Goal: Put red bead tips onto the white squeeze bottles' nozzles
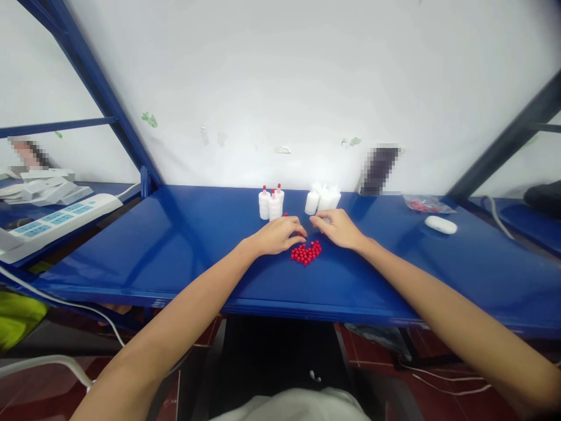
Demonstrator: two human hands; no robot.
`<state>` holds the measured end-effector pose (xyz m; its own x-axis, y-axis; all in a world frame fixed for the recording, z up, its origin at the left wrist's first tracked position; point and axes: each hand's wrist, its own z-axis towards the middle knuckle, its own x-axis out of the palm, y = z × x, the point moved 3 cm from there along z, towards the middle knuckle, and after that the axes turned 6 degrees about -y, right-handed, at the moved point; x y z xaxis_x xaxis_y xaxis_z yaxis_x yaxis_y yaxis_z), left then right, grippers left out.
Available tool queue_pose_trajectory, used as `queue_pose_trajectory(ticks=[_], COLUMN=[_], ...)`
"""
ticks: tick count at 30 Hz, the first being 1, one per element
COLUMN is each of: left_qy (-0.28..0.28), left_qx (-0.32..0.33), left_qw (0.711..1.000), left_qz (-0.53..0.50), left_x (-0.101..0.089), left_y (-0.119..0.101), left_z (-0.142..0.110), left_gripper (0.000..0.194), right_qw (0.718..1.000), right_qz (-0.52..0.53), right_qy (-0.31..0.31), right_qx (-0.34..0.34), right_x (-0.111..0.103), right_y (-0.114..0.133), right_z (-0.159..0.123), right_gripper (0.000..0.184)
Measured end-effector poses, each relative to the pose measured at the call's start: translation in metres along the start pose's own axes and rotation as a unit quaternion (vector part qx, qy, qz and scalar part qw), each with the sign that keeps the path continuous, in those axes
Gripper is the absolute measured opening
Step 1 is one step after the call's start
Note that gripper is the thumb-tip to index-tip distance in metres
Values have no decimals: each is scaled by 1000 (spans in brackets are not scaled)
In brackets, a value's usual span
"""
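My left hand hovers at the left edge of a cluster of small red caps on the blue table. Its fingers are curled, thumb close to the fingertips; whatever may be between them is hidden. A red tip shows just behind this hand. My right hand is bent in a pinch to the right of the caps, in front of a group of white bottles without red tips. Its fingers cover what it holds, if anything. Behind my left hand stand three white bottles with red tips, upright.
The blue table meets a white wall at the back. On the right lie a clear bag with red pieces and a white oval case. A dark pixelated object leans on the wall. A power strip is far left.
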<state>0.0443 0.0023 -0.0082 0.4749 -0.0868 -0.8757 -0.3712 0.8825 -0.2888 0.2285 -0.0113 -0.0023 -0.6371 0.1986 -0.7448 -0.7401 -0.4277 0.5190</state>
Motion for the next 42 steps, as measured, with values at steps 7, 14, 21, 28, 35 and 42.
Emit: queue_pose_trajectory(ticks=[7, 14, 21, 28, 35, 42], left_qy=[-7, -56, -257, -281, -257, -253], left_qx=[1, -7, -28, -14, -29, -37], left_qw=[1000, 998, 954, 936, 932, 929], left_qz=[-16, -31, -154, -212, -253, -267], left_x=[-1, -2, -13, -13, -10, -6], left_y=[0, -1, -15, -29, -28, -28], left_z=[1, 4, 7, 8, 10, 12], left_gripper=[18, 15, 13, 17, 18, 20], right_qw=[998, 996, 990, 981, 976, 984], right_qz=[2, 16, 121, 174, 201, 169], right_qy=[52, 86, 58, 71, 79, 45], right_qx=[-17, -15, -46, -53, -16, -25], right_x=[-6, -13, -6, -3, 0, 0], right_y=[4, 1, 12, 26, 25, 23], right_z=[1, -1, -4, -7, -4, -3], right_gripper=[41, 47, 45, 43, 36, 23])
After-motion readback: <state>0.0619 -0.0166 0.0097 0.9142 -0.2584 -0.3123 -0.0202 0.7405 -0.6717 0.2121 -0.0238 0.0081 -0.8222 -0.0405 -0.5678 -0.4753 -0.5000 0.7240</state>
